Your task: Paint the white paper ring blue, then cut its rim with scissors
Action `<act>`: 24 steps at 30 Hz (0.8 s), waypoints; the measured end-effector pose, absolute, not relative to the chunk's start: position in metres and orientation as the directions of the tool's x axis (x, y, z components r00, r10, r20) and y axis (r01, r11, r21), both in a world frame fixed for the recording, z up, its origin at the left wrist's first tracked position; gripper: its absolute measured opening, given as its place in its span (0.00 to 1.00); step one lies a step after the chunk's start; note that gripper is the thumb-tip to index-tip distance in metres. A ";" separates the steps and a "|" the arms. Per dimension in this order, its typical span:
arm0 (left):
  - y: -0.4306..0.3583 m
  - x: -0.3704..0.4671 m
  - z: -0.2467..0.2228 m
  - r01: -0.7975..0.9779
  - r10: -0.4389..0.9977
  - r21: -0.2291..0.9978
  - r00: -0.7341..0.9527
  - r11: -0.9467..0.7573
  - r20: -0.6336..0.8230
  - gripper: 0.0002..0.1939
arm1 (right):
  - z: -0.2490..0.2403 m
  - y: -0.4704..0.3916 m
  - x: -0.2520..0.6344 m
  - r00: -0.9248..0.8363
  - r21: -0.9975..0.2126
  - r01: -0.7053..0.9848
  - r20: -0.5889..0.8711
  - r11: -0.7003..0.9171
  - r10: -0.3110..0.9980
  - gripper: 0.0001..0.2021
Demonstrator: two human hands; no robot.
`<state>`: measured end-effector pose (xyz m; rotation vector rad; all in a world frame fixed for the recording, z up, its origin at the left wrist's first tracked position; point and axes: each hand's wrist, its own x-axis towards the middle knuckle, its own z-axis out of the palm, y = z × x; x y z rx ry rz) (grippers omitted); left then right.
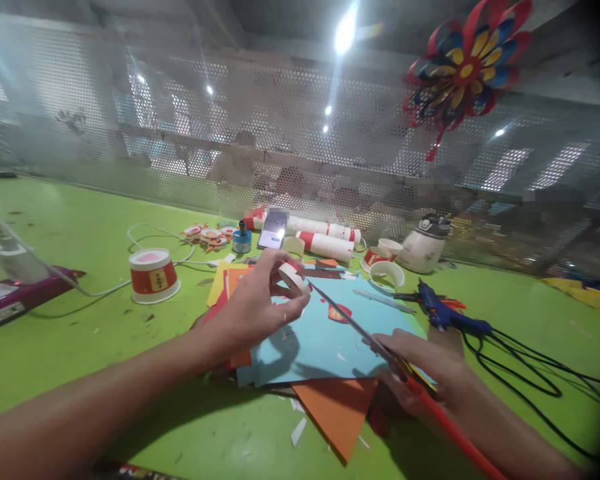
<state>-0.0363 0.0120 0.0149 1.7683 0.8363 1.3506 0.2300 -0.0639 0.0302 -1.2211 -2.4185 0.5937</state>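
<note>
My left hand (265,297) is closed around a small white paper piece (293,277), curved like a strip cut from a paper cup, held up above the paper stack. In my right hand (425,367) is a pair of scissors (353,323) with red handles. Its blades point up and left, the tip close to the white piece. Under both hands lies light blue paper (310,347) on top of orange paper (337,413). A red scrap with a gold print (340,313) rests on the blue sheet.
On the green table (80,373) stand a red-and-white paper cup (154,275), a blue bottle (241,238), a phone (274,229) and stacked cups (325,245). At right are a blue glue gun (447,310) with black cable and a white flask (425,243). A purple power strip (25,297) lies left.
</note>
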 end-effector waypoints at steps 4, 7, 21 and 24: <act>0.010 -0.036 0.011 0.238 0.860 0.828 0.187 -0.508 0.474 0.21 | 0.019 -0.063 0.232 -0.501 -0.378 0.746 0.223 0.548 0.836 0.11; 0.005 -0.035 0.011 0.285 0.867 0.819 0.187 -0.498 0.462 0.21 | 0.015 -0.064 0.229 -0.469 -0.327 0.786 0.238 0.525 0.851 0.11; -0.002 -0.032 0.014 0.414 0.867 0.765 0.156 -0.492 0.473 0.19 | 0.016 -0.070 0.224 -0.472 -0.111 0.841 0.326 0.529 0.819 0.15; -0.002 -0.034 0.013 0.465 0.852 0.721 0.177 -0.514 0.493 0.21 | 0.016 -0.072 0.224 -0.473 -0.096 0.848 0.304 0.520 0.827 0.15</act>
